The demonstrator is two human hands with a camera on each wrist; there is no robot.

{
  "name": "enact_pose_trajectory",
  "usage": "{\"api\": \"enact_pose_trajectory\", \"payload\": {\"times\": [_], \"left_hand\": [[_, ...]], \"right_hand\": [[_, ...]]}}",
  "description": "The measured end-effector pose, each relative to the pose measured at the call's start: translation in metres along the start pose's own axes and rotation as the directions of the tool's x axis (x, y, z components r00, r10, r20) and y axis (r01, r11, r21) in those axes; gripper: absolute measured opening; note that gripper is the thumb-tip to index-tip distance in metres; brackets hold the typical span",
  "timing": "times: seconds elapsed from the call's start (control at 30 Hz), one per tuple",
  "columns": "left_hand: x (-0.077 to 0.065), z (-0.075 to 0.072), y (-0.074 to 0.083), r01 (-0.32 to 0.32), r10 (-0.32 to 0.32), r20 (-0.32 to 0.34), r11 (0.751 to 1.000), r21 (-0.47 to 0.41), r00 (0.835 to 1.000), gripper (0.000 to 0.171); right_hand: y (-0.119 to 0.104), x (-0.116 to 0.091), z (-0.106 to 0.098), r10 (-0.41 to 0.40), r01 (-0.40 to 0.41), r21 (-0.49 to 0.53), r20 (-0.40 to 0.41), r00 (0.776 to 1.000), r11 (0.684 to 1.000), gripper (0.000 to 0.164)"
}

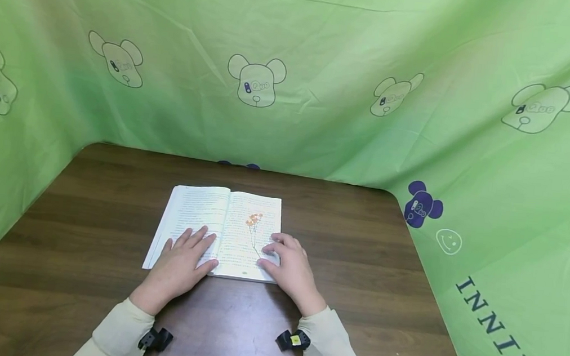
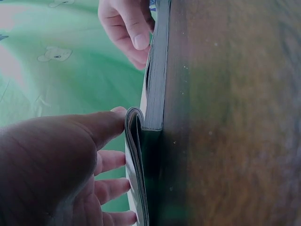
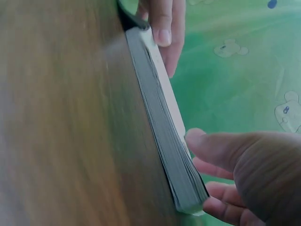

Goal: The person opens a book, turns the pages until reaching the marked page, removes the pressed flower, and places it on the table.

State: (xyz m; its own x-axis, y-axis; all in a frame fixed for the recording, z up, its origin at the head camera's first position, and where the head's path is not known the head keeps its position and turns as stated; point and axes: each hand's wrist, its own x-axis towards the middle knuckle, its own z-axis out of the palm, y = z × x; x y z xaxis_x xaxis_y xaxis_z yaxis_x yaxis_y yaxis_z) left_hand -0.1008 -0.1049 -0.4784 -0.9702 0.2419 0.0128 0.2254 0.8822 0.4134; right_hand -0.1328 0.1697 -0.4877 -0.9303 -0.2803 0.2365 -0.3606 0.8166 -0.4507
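Note:
An open book [image 1: 201,204] lies on the table, thick on its right side, with a thin stack of pages and cover on the left. On its right page is a small dried flower [image 1: 254,219] with orange blooms and thin stems running down toward the right hand. My left hand [image 1: 178,265] rests with spread, straight fingers on the left page, its thumb by the fold [image 2: 134,113]. My right hand [image 1: 292,266] touches the right page at its outer edge, fingers loosely bent. Its thumb and index fingertips are apart, close to the stem's lower end.
A brown wood-grain table [image 1: 359,263] stretches around the book. Green cloth [image 1: 319,136] printed with bear heads hangs behind it and along both sides. Small dark wrist devices sit at the left cuff [image 1: 124,328] and the right cuff [image 1: 327,334].

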Motion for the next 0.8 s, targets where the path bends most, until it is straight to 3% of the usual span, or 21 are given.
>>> {"api": "enact_pose_trajectory", "payload": {"times": [0.5, 0.67, 0.8], "left_hand": [[-0.002, -0.001, 0.0, 0.013, -0.013, 0.019, 1.0, 0.001, 1.0, 0.064], [-0.003, -0.002, 0.002, 0.013, -0.013, 0.02, 1.0, -0.003, 1.0, 0.064], [-0.003, -0.003, 0.003, 0.012, -0.012, 0.018, 1.0, -0.003, 1.0, 0.064]], "right_hand": [[-0.009, -0.008, 0.014, 0.101, -0.091, 0.084, -0.119, 0.988, 0.992, 0.022], [-0.013, -0.007, 0.015, 0.101, -0.091, 0.06, -0.174, 0.98, 0.994, 0.009], [-0.014, -0.004, 0.015, 0.086, -0.087, 0.003, -0.192, 0.978, 0.996, 0.008]]}}
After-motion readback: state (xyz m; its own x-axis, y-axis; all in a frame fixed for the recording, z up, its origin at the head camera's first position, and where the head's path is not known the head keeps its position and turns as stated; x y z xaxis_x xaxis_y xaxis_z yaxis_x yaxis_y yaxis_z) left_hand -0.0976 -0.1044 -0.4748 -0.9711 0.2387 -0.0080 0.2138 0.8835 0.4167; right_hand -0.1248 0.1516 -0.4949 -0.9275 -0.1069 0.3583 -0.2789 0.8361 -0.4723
